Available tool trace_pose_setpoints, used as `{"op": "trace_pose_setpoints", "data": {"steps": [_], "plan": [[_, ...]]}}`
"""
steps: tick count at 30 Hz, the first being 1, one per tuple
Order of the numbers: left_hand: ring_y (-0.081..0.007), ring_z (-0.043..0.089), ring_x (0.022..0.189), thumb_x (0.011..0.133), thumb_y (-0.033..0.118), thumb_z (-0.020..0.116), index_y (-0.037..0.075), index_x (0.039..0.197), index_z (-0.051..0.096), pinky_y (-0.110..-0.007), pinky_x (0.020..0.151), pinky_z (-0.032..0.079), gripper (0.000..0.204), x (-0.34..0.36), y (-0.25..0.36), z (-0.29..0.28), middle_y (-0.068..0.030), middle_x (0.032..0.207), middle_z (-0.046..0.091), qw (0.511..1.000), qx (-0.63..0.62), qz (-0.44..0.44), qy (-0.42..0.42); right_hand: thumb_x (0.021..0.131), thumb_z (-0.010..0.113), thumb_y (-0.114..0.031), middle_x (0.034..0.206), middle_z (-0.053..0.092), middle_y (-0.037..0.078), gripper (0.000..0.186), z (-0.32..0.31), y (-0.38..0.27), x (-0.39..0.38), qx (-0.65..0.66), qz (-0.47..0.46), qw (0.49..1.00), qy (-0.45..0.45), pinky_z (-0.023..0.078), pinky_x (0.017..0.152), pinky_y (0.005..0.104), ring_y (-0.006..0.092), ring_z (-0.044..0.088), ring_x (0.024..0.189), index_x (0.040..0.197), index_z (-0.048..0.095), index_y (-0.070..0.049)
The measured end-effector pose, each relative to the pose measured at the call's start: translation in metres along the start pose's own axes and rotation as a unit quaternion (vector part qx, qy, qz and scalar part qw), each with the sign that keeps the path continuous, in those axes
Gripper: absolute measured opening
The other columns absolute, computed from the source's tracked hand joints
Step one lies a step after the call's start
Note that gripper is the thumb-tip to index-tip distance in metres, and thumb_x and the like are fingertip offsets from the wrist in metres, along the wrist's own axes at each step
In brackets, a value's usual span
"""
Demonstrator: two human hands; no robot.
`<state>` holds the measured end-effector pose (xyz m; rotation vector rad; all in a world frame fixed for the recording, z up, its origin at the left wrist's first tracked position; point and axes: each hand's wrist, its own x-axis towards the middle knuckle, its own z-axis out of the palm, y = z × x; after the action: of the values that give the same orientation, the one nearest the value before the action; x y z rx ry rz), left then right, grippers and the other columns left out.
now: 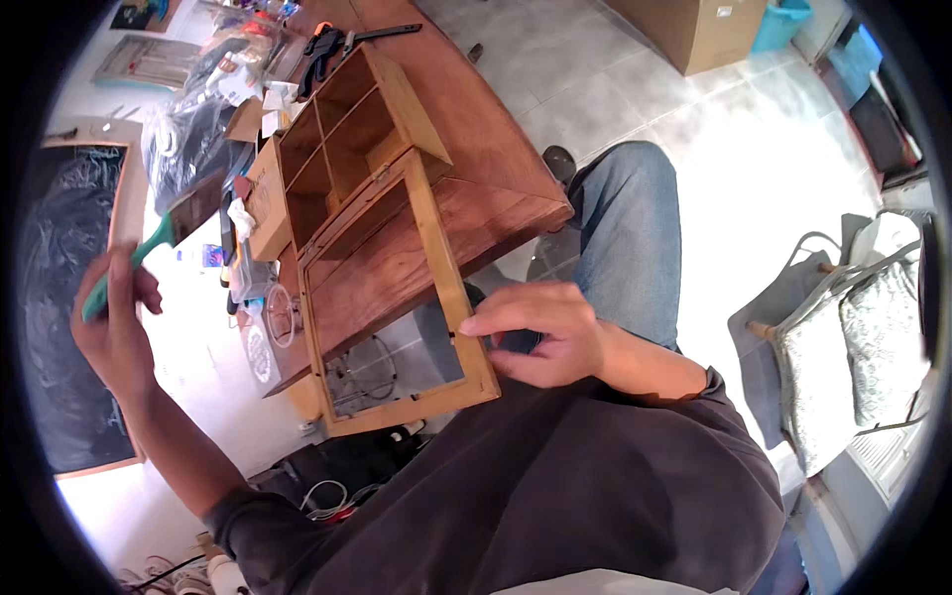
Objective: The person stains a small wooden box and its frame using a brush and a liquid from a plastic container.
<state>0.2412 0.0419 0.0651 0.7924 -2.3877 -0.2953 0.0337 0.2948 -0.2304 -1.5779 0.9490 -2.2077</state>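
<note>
My left hand (119, 317) is closed around the green handle of a flat-bladed tool (151, 241), held up at the left; its tip is hard to make out. A small wooden cabinet (365, 149) with divided compartments lies on the reddish wooden table (506, 198). Its hinged door frame (433, 251) is swung out toward me, over the table's near edge. My right hand (545, 337) grips that frame's right side, index fingertip on the wood.
Clamps (322, 50), a cardboard box (266, 203) and bagged clutter (188, 119) crowd the left. A chalkboard (74, 297) stands far left. My jeaned leg (625, 238) is beside the table. A cushioned chair (843, 337) is at right, a large box (694, 30) beyond.
</note>
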Motion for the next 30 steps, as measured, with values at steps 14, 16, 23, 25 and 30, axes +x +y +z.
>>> {"op": "trace_pose_setpoints", "data": {"steps": [14, 16, 23, 25, 30], "plan": [[-0.0061, 0.045, 0.050, 0.097, 0.037, 0.066, 0.009, 0.082, 0.064, -0.026, 0.047, 0.033, 0.032, 0.157, 0.107, 0.299, 0.0030, 0.059, 0.049, 0.841, 0.220, 0.032, -0.493, 0.092, 0.076, -0.019, 0.088, 0.070, 0.006, 0.058, 0.001, 0.032, -0.048, 0.280, 0.375, 0.884, 0.012, 0.049, 0.067, 0.0257, 0.0077, 0.060, 0.074, 0.137, 0.048, 0.004], [-0.0067, 0.046, 0.051, 0.097, 0.038, 0.066, 0.010, 0.081, 0.064, -0.026, 0.048, 0.034, 0.032, 0.168, 0.090, 0.304, 0.0029, 0.060, 0.050, 0.814, 0.254, 0.018, -0.522, 0.091, 0.077, -0.021, 0.087, 0.071, 0.007, 0.057, -0.002, 0.032, -0.050, 0.281, 0.373, 0.884, -0.015, 0.049, 0.066, 0.0257, 0.0080, 0.061, 0.073, 0.135, 0.052, 0.005], [-0.0056, 0.047, 0.055, 0.101, 0.038, 0.062, 0.005, 0.089, 0.070, -0.026, 0.051, 0.036, 0.036, 0.188, 0.068, 0.225, 0.0038, 0.063, 0.053, 0.939, 0.203, 0.056, -0.272, 0.090, 0.078, -0.026, 0.085, 0.072, 0.007, 0.036, -0.011, 0.028, -0.039, 0.247, 0.375, 0.891, -0.063, 0.048, 0.061, 0.0278, 0.0089, 0.061, 0.069, 0.106, 0.066, 0.004], [-0.0067, 0.046, 0.051, 0.099, 0.039, 0.066, 0.006, 0.091, 0.074, -0.028, 0.048, 0.038, 0.034, 0.143, 0.086, 0.205, 0.0032, 0.060, 0.053, 0.948, 0.114, 0.092, -0.284, 0.090, 0.078, -0.028, 0.084, 0.072, 0.007, 0.034, -0.008, 0.029, -0.039, 0.233, 0.378, 0.892, -0.084, 0.048, 0.060, 0.0277, 0.0088, 0.061, 0.069, 0.101, 0.068, 0.003], [-0.0053, 0.053, 0.061, 0.099, 0.023, 0.070, 0.000, 0.099, 0.074, -0.022, 0.054, 0.041, 0.024, 0.049, 0.058, 0.178, -0.0005, 0.070, 0.062, 0.954, -0.067, 0.020, -0.291, 0.094, 0.075, -0.021, 0.085, 0.068, 0.001, 0.027, -0.001, 0.028, -0.042, 0.233, 0.410, 0.876, -0.102, 0.051, 0.069, 0.0240, 0.0054, 0.061, 0.076, 0.109, 0.068, 0.001]]}}
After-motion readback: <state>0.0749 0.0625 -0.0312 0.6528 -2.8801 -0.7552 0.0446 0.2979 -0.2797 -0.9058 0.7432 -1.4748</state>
